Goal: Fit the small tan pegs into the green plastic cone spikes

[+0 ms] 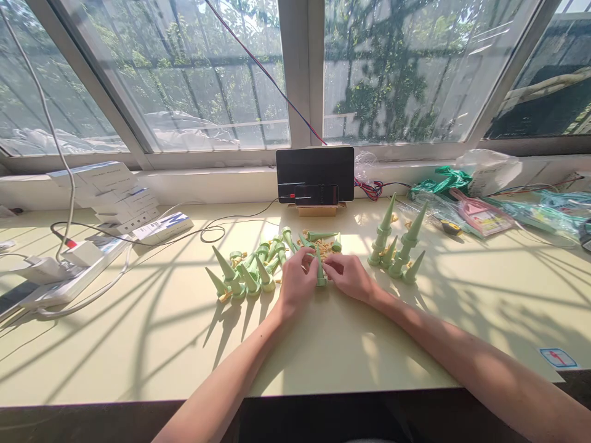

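A green plastic watering spike (pixel 321 274) stands point up on the table between my hands. My left hand (pixel 299 274) is closed on it, with thumb and fingers pinched near its upper part. At its right side, my right hand (pixel 349 276) has its fingers pressed together; whatever they pinch is hidden. Just beyond my hands lies a pile of small yellow valve pieces (pixel 325 245). Several green spikes (pixel 250 282), some fitted with yellow pieces, stand or lie to the left. Another group of green spikes (pixel 408 245) is upright on the right.
A black tablet-like screen (pixel 314 167) with a phone before it stands by the window. White boxes (pixel 161 227), a power strip (pixel 76 274) and cables occupy the left. Plastic bags (pixel 484 212) and a tape measure (pixel 450 227) lie at the back right. A sticker (pixel 558 357) marks the front right.
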`<action>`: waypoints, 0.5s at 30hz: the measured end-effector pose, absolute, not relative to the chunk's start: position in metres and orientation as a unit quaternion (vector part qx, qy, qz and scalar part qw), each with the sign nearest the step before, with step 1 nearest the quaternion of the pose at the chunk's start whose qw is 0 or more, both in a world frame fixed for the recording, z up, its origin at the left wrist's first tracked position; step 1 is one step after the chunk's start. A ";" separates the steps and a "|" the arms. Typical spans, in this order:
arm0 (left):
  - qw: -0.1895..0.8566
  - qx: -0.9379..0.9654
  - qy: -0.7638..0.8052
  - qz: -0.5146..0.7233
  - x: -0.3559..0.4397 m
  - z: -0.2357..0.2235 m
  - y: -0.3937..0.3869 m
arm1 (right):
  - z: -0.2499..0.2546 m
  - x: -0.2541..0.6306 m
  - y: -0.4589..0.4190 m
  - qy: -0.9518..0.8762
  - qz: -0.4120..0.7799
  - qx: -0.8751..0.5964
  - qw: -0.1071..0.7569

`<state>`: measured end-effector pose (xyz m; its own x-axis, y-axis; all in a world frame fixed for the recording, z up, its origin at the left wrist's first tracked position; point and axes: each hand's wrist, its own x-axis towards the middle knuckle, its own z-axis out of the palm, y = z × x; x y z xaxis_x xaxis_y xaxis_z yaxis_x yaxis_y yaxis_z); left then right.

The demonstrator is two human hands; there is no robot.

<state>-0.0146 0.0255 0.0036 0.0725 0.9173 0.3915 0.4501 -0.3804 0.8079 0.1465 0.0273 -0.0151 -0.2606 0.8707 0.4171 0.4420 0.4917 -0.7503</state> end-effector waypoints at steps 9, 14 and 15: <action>0.225 0.680 0.491 0.497 -0.015 0.004 0.027 | -0.014 0.145 0.025 -0.782 0.222 -0.432 0.391; 0.224 0.677 0.494 0.498 -0.015 0.005 0.026 | -0.014 0.145 0.027 -0.793 0.196 -0.426 0.389; 0.226 0.676 0.494 0.498 -0.015 0.005 0.026 | -0.014 0.145 0.027 -0.795 0.192 -0.424 0.390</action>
